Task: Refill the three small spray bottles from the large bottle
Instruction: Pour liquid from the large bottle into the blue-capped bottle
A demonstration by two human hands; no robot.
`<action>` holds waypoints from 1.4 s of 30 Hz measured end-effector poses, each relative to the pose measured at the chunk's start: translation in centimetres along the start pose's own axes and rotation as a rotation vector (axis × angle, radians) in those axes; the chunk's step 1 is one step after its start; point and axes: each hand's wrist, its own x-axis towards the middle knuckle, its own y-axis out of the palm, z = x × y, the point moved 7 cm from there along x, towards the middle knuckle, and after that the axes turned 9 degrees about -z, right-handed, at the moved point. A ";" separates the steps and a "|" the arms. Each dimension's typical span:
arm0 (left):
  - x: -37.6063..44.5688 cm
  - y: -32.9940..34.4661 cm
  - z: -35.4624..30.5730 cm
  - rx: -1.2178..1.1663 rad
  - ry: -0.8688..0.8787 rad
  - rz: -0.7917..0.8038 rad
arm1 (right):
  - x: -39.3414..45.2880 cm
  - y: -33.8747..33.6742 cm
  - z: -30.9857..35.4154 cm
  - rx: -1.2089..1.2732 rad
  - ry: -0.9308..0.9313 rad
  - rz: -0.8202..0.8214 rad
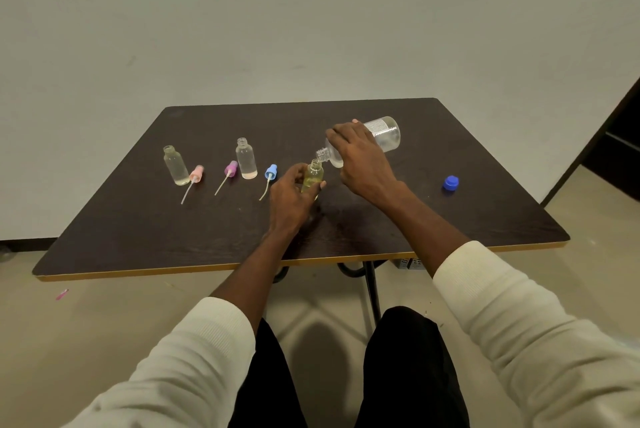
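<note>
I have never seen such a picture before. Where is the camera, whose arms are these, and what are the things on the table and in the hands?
There is no machine. A person wears the camera on the head, so you look down at their own arms. The right hand tips the large bottle toward a small yellowish bottle, which the left hand holds. On the dark table two more small open bottles stand upright. Beside them lie three spray tops: pink, purple, blue. A blue cap lies on the right.
</note>
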 end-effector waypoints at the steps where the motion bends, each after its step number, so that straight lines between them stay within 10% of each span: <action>1: 0.0 0.0 0.0 0.001 0.000 0.000 | 0.0 0.0 0.0 -0.001 -0.001 0.000; 42: -0.2 -0.1 -0.3 0.003 0.021 -0.002 | 0.0 -0.2 0.2 -0.006 -0.030 -0.010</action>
